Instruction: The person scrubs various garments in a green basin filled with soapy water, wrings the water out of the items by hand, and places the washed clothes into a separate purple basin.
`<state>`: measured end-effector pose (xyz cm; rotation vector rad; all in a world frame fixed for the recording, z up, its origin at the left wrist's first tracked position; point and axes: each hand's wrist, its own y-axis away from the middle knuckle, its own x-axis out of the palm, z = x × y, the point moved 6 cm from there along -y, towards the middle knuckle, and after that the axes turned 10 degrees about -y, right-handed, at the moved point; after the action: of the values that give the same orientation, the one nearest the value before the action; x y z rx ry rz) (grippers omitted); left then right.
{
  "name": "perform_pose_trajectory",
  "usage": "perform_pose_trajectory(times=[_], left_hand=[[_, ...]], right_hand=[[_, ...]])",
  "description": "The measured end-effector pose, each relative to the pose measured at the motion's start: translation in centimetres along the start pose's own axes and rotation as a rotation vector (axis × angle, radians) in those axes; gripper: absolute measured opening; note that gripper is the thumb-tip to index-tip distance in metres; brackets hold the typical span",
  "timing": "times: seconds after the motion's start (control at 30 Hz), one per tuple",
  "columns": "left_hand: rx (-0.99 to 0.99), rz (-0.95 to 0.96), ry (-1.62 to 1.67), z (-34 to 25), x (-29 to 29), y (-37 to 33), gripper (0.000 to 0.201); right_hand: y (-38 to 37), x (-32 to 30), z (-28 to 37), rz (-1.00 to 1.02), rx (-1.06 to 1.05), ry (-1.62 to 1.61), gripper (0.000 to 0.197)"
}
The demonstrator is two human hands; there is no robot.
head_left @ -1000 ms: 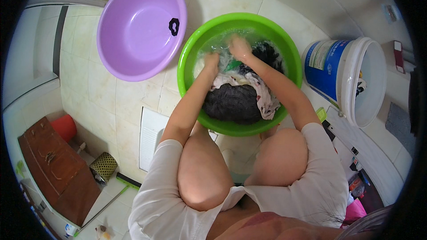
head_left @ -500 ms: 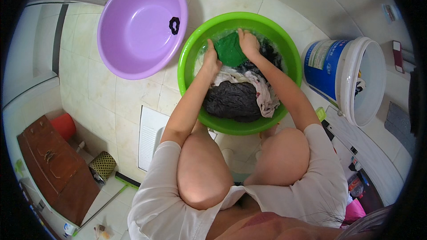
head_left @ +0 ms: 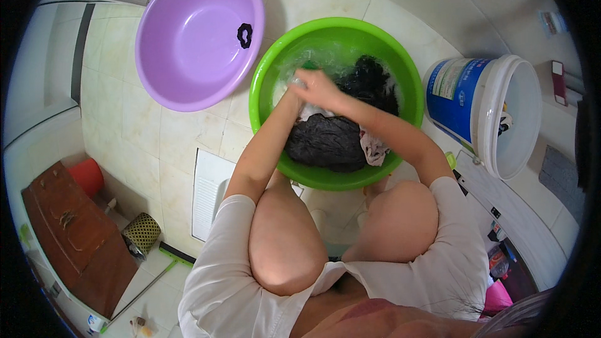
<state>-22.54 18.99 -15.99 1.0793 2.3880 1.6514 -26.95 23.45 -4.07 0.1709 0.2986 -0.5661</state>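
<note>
Over the left half of a green basin [head_left: 410, 62], my hands are brought close together. My right hand [head_left: 320, 91] is closed and crosses in front of my left hand [head_left: 294, 92], which it partly covers. A small bit of green cloth [head_left: 308, 64] shows just beyond my knuckles, at the foamy water; the rest of it is hidden by my hands and the water. Black wet fabric [head_left: 369, 81] floats at the right side. Nearest me lies a bunched dark grey garment [head_left: 327, 144], with pale patterned cloth [head_left: 374, 148] beside it.
A purple basin [head_left: 163, 75] holding a black hair tie [head_left: 245, 35] stands at the upper left. On the right, a blue and white bucket [head_left: 460, 97] lies tipped. A white squat toilet [head_left: 210, 191], a floor squeegee [head_left: 150, 288] and a brown cabinet [head_left: 78, 238] are at the left.
The green cloth was spread between my separated hands; now it is mostly out of sight. My right hand has moved left and toward me, over my left. The water is splashing.
</note>
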Motion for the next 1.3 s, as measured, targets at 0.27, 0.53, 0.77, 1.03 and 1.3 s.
perform_pose_trajectory(times=[0.27,0.53,0.77,1.03,1.3], left_hand=[[-0.096,0.072,0.045,-0.8,4.1,2.9,0.034],[-0.133,-0.008,0.07,-1.6,3.8,4.3,0.043],[0.23,-0.05,-1.084,-2.5,0.8,3.4,0.055],[-0.07,-0.247,-0.389,0.6,-2.2,-1.1,0.042],[-0.013,0.031,-0.043,-1.2,5.4,5.0,0.046]], right_hand=[[-1.0,-4.5,-1.5,-0.316,-0.027,0.59,0.027],[-1.1,-4.7,-4.1,-0.179,0.006,0.806,0.018],[1.3,-4.4,-11.0,-0.17,0.227,0.49,0.042],[-1.3,-1.6,-4.9,-0.102,0.219,0.027,0.029],[1.0,-2.0,-0.2,-0.192,-0.457,0.859,0.008]])
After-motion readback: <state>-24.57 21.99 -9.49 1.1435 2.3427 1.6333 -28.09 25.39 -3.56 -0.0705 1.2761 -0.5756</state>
